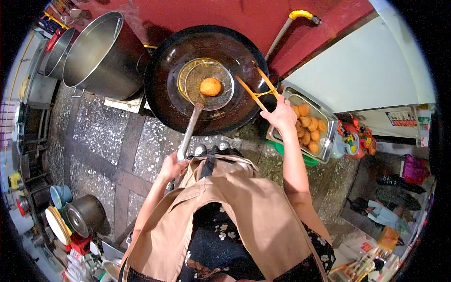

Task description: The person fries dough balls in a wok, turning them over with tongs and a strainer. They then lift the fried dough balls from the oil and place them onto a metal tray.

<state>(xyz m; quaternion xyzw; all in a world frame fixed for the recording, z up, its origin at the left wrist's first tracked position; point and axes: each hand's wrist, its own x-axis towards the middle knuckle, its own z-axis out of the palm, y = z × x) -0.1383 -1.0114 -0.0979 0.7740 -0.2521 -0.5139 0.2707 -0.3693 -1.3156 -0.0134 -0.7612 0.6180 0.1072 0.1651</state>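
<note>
Frying step in hand — left hand (pixel 171 165) clamped round skimmer (pixel 209 87) handle, golden ball (pixel 210 86) lifted in mesh over wok (pixel 206 77). Right hand (pixel 282 115) pinches long chopsticks (pixel 256 87), tips beside skimmer. Next move likely calls for steady carry to tray (pixel 324 141) on counter (pixel 103 136). Oil level hard to make out; apron hides near edge.
</note>
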